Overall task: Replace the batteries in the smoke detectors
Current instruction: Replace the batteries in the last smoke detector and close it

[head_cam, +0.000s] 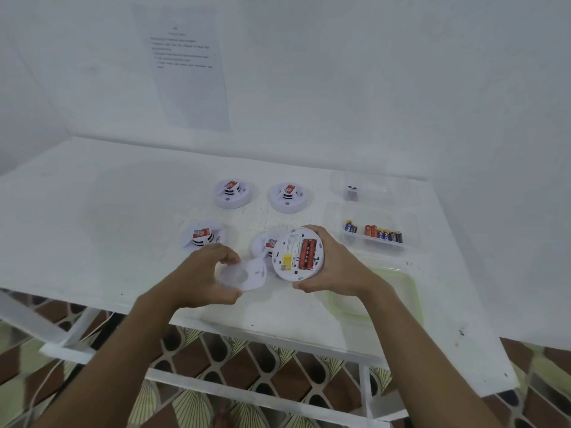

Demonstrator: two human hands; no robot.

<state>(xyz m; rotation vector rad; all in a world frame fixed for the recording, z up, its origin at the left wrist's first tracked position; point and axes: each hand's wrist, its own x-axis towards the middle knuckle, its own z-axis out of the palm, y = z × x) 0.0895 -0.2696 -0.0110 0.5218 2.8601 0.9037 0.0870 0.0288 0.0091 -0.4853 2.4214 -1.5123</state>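
Holding the opened smoke detector in the right hand, fingers curled round its rim, back side tilted toward the camera above the table. Red batteries sit in its bay, beside a yellow label. Left hand grips the detached white cover, just left of and slightly below the detector, apart from it. Four other detectors rest on the table: two at the far side, one just beyond the left hand, one partly hidden behind the held unit. Clear tray of spare batteries lies right of the right hand, near but not touching.
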